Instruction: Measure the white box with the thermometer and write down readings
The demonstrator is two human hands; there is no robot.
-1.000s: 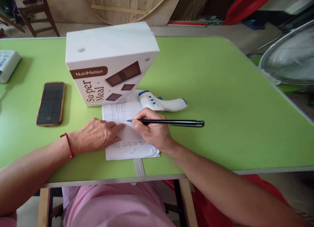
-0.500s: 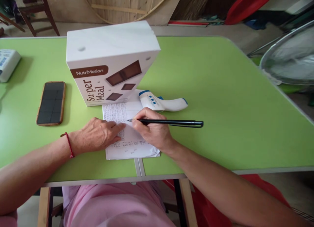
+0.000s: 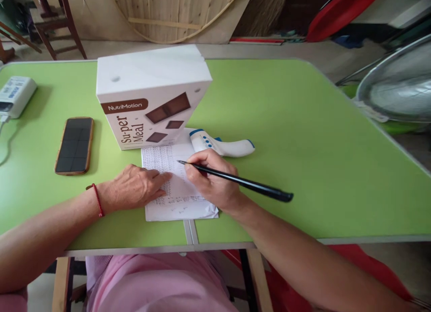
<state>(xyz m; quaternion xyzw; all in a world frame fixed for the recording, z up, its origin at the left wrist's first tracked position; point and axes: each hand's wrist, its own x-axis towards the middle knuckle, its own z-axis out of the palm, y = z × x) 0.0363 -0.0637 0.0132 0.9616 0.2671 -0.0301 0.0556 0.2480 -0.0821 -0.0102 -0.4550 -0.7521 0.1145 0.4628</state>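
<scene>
One pen (image 3: 251, 184) (in one hand (image 3: 217, 182))

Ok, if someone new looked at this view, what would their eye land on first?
Probably the tall white NutriMotion box, standing on the bright green table beside the handwritten paper. Next, the long black pen in the right hand, angled across the paper, with the left hand resting on the sheet's left side. The white-and-blue handheld device lies just beyond the right hand.
</scene>
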